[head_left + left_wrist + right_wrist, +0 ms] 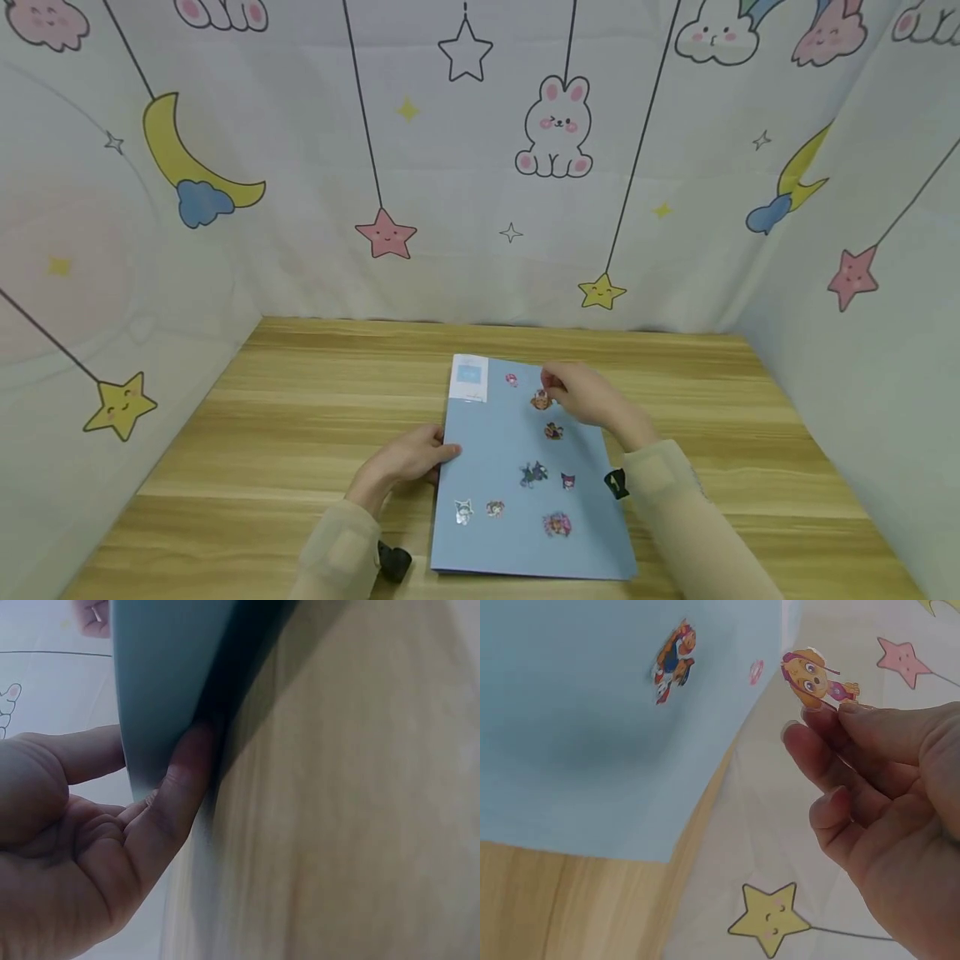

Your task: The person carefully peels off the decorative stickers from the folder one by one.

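Note:
A light blue folder [495, 450] lies at the middle of the table, with several cartoon stickers on its cover. My left hand [408, 457] grips its left edge, thumb on top and fingers underneath. In the left wrist view, the fingers [176, 787] reach under the raised edge of the folder [169, 667]. Above the upper right part of the cover, my right hand [588, 396] pinches a puppy sticker [817, 679] between thumb and fingertips. Seen by the right wrist camera, the sticker is apart from the cover. Nearby on the folder is another puppy sticker [675, 660].
A white label [468, 379] covers the folder's top left corner. Stickers on the lower cover include a pink one [557, 524] and a silvery one [463, 512]. Printed cloth walls [480, 167] enclose the wooden table [322, 375] at the back and both sides.

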{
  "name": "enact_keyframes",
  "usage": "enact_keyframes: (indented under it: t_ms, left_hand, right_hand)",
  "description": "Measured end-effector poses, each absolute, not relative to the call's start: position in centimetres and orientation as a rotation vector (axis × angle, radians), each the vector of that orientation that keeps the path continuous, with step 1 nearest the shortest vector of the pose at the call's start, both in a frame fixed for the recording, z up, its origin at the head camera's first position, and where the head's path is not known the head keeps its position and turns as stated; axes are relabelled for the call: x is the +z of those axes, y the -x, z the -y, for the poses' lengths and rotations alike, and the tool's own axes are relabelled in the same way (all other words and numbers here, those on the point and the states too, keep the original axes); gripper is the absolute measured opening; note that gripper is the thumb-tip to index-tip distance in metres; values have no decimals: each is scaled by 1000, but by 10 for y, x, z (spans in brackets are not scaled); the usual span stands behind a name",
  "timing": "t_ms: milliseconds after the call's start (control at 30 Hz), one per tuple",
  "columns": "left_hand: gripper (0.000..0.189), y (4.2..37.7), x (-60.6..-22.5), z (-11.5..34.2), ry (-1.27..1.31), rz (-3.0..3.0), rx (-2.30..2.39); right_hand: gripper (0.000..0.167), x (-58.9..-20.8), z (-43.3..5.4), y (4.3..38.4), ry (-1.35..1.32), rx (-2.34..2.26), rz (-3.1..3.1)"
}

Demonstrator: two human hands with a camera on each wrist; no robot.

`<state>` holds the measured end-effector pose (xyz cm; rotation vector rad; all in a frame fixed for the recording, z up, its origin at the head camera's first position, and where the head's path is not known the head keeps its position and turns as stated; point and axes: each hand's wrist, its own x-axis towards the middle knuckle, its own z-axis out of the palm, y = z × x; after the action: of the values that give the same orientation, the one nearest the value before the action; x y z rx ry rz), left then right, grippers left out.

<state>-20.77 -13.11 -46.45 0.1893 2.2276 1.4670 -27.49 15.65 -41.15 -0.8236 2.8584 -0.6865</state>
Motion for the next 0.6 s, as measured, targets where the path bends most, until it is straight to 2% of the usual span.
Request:
enact_keyframes:
  t_ms: [333,600]
  left_hand:
    - [25,209,-466,134,-176,-2281,1411]
    - [26,209,-466,134,-196,-2260,1417]
  right_hand:
    - [7,-420,-194,271,739,-898,-2920]
    - [11,-435,-242,271,586,-1002,-2984]
